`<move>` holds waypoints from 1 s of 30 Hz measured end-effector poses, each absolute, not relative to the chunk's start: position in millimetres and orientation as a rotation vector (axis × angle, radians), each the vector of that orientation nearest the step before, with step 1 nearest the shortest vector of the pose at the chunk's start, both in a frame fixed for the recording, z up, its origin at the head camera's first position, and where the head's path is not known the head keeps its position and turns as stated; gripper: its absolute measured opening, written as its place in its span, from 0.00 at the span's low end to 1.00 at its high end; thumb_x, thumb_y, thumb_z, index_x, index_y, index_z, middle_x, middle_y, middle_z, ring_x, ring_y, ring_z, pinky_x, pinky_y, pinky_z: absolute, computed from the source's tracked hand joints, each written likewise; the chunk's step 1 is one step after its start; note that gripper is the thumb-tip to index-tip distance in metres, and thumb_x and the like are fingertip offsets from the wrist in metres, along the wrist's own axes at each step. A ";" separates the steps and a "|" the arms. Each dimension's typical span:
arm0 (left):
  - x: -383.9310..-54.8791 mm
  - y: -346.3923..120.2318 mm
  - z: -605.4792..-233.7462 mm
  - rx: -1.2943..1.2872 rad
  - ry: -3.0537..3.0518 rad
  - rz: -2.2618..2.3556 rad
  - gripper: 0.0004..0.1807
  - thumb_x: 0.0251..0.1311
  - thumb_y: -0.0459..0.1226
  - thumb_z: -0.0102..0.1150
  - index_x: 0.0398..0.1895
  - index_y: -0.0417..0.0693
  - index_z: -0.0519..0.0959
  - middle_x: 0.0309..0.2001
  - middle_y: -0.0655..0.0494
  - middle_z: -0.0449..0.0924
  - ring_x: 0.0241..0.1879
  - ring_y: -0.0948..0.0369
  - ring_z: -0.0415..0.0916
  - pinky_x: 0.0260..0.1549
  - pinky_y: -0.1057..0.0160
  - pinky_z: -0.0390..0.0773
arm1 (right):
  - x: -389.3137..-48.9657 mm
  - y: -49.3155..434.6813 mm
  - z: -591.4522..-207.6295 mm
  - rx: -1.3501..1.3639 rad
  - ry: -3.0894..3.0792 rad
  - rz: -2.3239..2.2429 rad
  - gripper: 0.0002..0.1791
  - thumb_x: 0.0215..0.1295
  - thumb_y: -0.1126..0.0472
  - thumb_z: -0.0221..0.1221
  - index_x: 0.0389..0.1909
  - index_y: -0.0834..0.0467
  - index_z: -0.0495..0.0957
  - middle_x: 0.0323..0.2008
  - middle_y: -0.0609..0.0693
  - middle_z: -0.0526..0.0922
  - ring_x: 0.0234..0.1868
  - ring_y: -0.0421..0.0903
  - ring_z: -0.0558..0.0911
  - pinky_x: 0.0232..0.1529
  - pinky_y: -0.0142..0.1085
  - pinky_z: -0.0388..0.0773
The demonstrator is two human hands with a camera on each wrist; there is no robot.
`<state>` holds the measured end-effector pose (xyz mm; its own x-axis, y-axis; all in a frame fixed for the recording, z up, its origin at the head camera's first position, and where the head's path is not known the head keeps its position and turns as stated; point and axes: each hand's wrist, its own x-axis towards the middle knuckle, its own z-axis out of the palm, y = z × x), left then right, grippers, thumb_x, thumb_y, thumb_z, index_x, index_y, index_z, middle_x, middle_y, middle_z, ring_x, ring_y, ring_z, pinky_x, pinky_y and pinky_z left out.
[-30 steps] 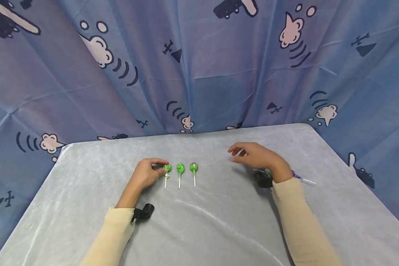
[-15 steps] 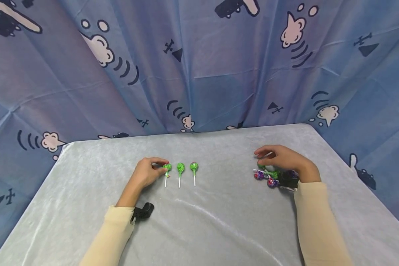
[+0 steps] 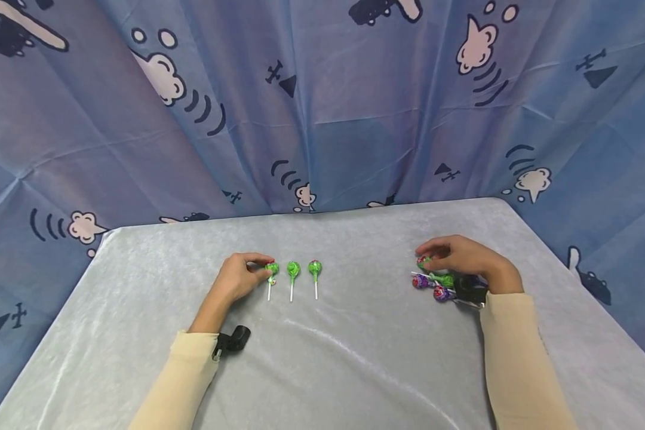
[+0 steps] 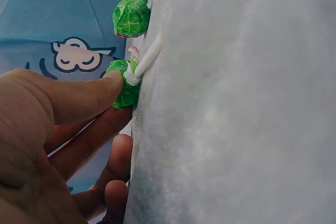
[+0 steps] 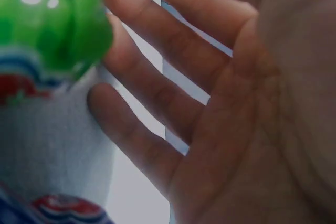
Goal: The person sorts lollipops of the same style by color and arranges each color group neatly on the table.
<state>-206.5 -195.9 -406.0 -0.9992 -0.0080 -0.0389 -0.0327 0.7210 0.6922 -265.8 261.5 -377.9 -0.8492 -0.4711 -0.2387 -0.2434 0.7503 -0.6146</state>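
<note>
Watching remotely, I note the left hand (image 3: 240,278) pinching the wrapped head of a green lollipop (image 3: 272,269), leftmost of three in a row on the grey cloth (image 3: 355,334). Two other green lollipops (image 3: 293,269) lie just right of it. Right hand (image 3: 464,258): outer fingers spread, thumb beside a red-and-green lollipop (image 3: 422,262); I can't tell whether it grips. Purple lollipops (image 3: 421,281) lie nearby.

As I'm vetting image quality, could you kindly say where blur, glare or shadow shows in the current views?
Right wrist: the near green lollipop is blurred with two white highlights, and the right hand looks dim; left wrist: the pinched green lollipop is sharper, while the tablecloth is soft; head: a dark shadow runs along the right sleeve.
</note>
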 end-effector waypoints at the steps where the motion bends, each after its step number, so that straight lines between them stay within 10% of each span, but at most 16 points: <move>1: -206.5 -195.6 -405.7 -0.038 2.884 1.159 0.14 0.59 0.39 0.69 0.49 0.54 0.87 0.50 0.50 0.86 0.39 0.57 0.79 0.32 0.66 0.72 | -265.6 261.1 -378.0 -0.550 2.571 -0.815 0.23 0.66 0.54 0.65 0.59 0.59 0.79 0.56 0.57 0.83 0.54 0.50 0.79 0.56 0.46 0.76; 30: -208.3 -196.1 -408.0 -0.052 2.879 1.157 0.14 0.59 0.39 0.69 0.49 0.55 0.87 0.50 0.52 0.87 0.38 0.58 0.79 0.31 0.66 0.72 | -268.7 260.2 -379.8 -0.400 2.697 -0.835 0.21 0.66 0.53 0.64 0.56 0.57 0.80 0.44 0.53 0.81 0.44 0.48 0.74 0.42 0.37 0.71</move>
<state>-208.3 -196.1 -408.0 -0.9987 -0.0165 -0.0485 -0.0454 0.7215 0.6909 -268.7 260.2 -379.8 -0.9196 -0.3436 -0.1901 -0.1761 0.7935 -0.5825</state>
